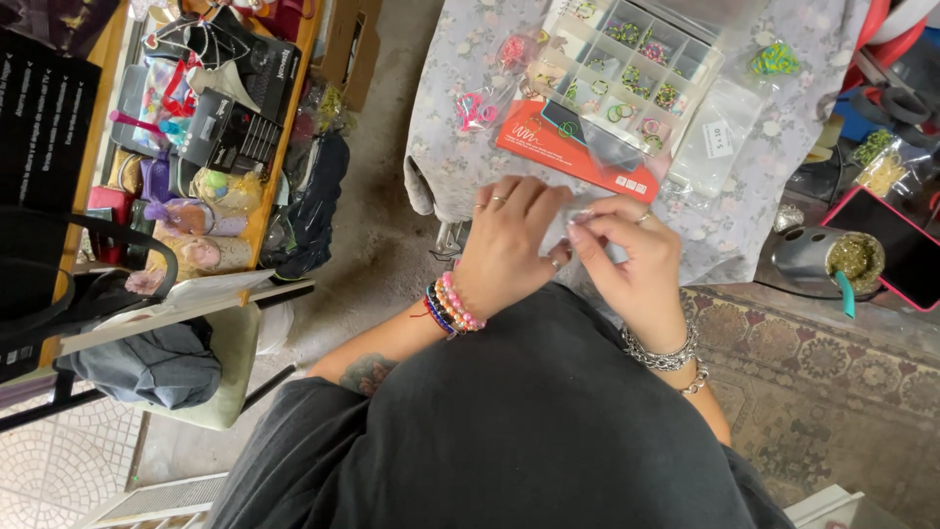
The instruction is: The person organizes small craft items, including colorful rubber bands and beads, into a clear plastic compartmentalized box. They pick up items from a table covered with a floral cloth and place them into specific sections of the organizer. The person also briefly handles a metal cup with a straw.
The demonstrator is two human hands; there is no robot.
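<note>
While both hands meet at the near edge of the surface (441, 147), they pinch a small clear plastic bag (565, 227) between them: the left hand (509, 240) has its fingers curled onto one side of it, the right hand (627, 257) has thumb and forefinger closed on its top, so both are clamped on the bag. It sits just above the floral cloth, close to the person's body. Whatever is inside is too small to tell. Just beyond the hands lies an orange card (573, 152), and on it a clear compartment box (627, 69) of small coloured rings, with more clear bags (720, 137) beside it. A likely risk is that a sharp tug would split the bag or spill its contents over the edge onto the bare floor (377, 235), where tiny pieces would be hard to find. Another is that an elbow swing could knock the box, since it overhangs the card. Open room is narrow: the cloth edge is right under the wrists, a cluttered shelf (211, 127) and chair (225, 343) stand well apart to the left, and a grey pot (827, 257) and pink-edged tablet (886, 245) crowd the right.
</note>
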